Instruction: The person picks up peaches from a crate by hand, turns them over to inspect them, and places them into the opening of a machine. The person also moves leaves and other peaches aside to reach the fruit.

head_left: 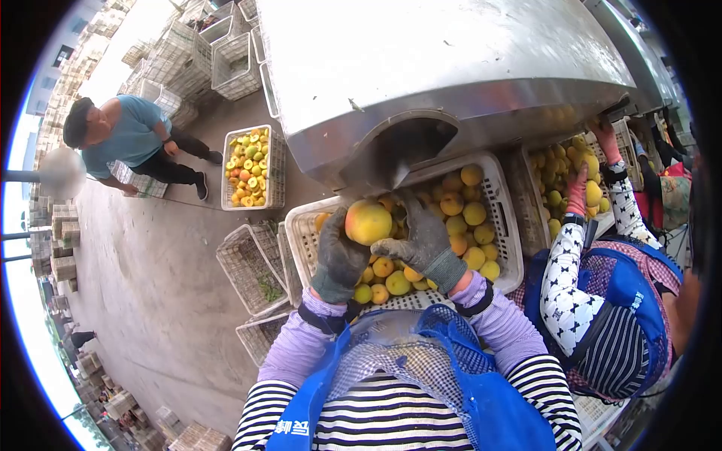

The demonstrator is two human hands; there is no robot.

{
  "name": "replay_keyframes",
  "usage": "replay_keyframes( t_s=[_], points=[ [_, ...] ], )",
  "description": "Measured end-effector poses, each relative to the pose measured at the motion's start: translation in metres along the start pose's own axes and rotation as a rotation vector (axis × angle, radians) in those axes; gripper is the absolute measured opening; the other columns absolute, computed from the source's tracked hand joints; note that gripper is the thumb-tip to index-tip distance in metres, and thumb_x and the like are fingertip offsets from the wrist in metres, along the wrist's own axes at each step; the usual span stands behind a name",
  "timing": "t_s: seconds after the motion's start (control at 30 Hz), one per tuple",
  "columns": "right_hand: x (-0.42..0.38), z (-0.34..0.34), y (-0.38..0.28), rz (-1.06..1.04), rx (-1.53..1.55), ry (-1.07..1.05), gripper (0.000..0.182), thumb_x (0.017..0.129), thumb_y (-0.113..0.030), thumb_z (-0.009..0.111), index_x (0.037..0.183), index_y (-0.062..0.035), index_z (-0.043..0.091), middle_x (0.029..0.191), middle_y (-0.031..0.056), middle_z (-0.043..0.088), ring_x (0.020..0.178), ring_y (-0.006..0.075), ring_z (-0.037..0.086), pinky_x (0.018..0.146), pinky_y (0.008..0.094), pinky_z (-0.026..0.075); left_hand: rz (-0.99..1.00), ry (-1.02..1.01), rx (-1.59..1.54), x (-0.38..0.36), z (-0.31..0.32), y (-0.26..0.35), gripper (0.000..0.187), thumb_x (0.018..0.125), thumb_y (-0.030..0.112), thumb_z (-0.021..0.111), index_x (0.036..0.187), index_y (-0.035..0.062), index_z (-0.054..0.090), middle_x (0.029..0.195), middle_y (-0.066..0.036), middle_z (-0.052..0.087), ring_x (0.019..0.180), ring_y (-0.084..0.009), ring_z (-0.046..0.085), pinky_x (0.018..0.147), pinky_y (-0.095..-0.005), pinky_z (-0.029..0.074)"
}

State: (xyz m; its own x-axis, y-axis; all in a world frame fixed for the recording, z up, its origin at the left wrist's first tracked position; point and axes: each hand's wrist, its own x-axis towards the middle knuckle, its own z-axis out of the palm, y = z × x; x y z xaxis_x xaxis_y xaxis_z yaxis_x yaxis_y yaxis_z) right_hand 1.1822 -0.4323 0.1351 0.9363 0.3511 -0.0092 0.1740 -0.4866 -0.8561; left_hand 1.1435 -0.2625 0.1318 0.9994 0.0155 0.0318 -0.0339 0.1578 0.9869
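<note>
A large yellow peach (368, 222) with a reddish blush is in my left hand (337, 255), whose gloved fingers are closed around its left side. My right hand (427, 239), also in a dark glove, is just right of the peach. Its thumb reaches to the fruit's lower edge, and its fingers stretch upward, apart from the thumb, close to a metal blade-like part (395, 174) under the machine opening. Below both hands stands a white plastic crate (510, 248) holding many yellow and orange peaches (453, 203).
A metal machine (451, 45) overhangs the crate. To the right, a co-worker in a blue apron (613, 278) handles peaches over another crate. Left are a crate of peaches, many cut (252, 169), tilted crates (252, 270) and a person in a blue shirt (135, 131).
</note>
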Motion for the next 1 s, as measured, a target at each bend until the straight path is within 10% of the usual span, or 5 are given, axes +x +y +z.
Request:
replay_keyframes(
  t_s=[0.17,0.4,0.5,1.0],
  points=[
    [-0.018,0.013,-0.012,-0.026,0.133,0.101,0.089,0.066,-0.048,0.086,0.135,-0.0054,0.050,0.120,0.0171,0.061,0.106,0.0347,0.063,0.091,0.0416,0.051,-0.112,0.029,-0.569,-0.006,0.011,0.001,0.044,0.102,0.028,0.041,0.133,-0.0027,0.046,0.129,-0.017,0.055,0.117,-0.0254,0.056,0.103,-0.0398,0.046],
    [-0.029,0.008,-0.021,0.037,0.552,0.062,0.084,0.067,-0.041,0.085,0.136,-0.0072,0.052,0.122,0.0196,0.058,0.112,0.0365,0.059,0.093,0.0429,0.051,-0.156,0.033,-0.442,-0.029,0.010,0.016,0.048,0.103,0.031,0.042,0.139,-0.0008,0.044,0.132,-0.015,0.056,0.119,-0.0262,0.057,0.105,-0.0400,0.045],
    [-0.032,0.004,-0.025,-0.286,-0.017,0.209,0.084,0.066,-0.038,0.085,0.137,-0.0061,0.050,0.126,0.0212,0.054,0.111,0.0380,0.058,0.090,0.0442,0.052,-0.377,0.018,-0.688,-0.022,-0.002,0.007,0.054,0.105,0.042,0.039,0.140,0.0014,0.045,0.134,-0.014,0.057,0.120,-0.0261,0.058,0.105,-0.0414,0.046],
    [0.055,0.018,0.008,-0.134,-0.426,0.404,0.071,0.069,-0.049,0.081,0.121,-0.0064,0.058,0.109,0.0160,0.061,0.098,0.0342,0.062,0.075,0.0449,0.053,-0.565,0.227,-0.536,-0.015,-0.021,-0.026,0.065,0.100,0.060,0.040,0.131,0.0038,0.049,0.112,-0.015,0.061,0.095,-0.0258,0.063,0.079,-0.0398,0.055]
  ],
)
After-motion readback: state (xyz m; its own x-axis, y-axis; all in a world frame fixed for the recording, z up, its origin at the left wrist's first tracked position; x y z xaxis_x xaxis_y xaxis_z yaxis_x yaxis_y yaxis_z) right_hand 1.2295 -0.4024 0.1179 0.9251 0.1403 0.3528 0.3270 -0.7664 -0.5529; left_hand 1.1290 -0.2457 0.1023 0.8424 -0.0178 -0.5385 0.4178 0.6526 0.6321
